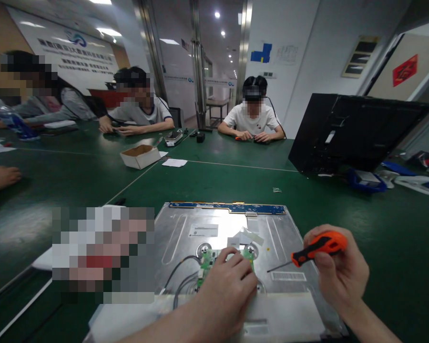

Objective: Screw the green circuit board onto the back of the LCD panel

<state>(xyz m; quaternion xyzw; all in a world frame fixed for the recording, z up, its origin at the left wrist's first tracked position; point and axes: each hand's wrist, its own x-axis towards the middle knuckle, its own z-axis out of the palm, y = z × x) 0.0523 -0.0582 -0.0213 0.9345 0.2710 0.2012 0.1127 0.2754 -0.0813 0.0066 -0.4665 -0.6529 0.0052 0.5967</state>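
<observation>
A silver metal display panel (pixel 289 233) lies flat on the green table before me, back side up. My left hand (pixel 230 281) curls its fingers over a green circuit board (pixel 209 259) at the panel's middle; the thumb and much of the board are hidden. Dark cables (pixel 175 274) run off the board's left side. In my right hand (pixel 346 271) is an orange and black screwdriver (pixel 320 247), fingers wrapped round its handle. Its thin shaft points left, the tip just above the panel near a barcode label (pixel 289 276) and apart from the board.
A black monitor casing (pixel 350 133) leans at the right, beside a blue tape holder (pixel 366 181). An open cardboard box (pixel 140 157) stands left of centre. A pixelated patch covers the table left of the panel. Several people sit around the table.
</observation>
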